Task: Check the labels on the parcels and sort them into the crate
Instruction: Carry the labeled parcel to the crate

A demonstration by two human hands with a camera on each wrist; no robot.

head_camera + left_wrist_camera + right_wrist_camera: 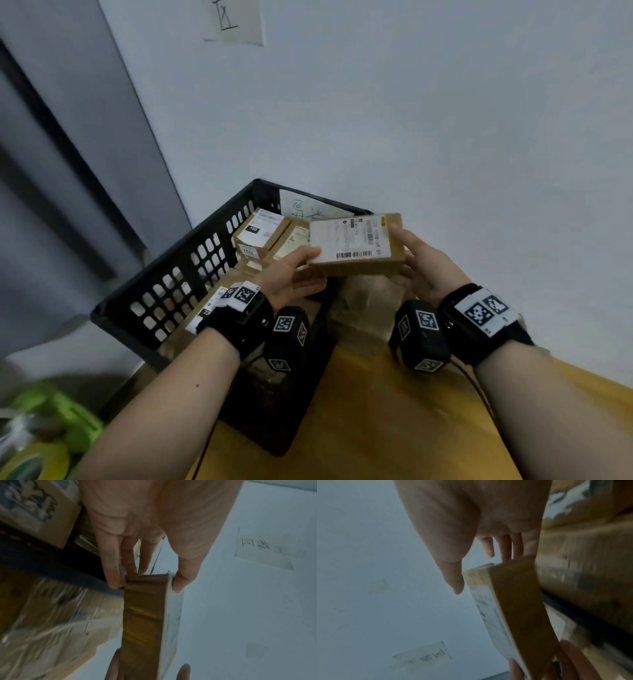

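Observation:
A flat brown cardboard parcel (356, 245) with a white shipping label facing up is held in the air above the right end of the black lattice crate (178, 274). My left hand (298, 274) grips its left edge, thumb on the label and fingers underneath. My right hand (416, 260) holds its right edge, thumb on top at the far corner. In the left wrist view the parcel (145, 615) is seen edge-on, pinched between thumb and fingers. The right wrist view shows the parcel (517, 601) edge-on too, thumb at its label side and fingers behind it.
The crate holds several labelled cardboard parcels (258, 231) and a handwritten paper sign (308, 209) on its back wall. It stands in a corner against a pale wall (411, 102). A large tape-wrapped box (366, 308) lies below my hands, on a yellow-brown surface (394, 428). Green items (44, 435) lie at lower left.

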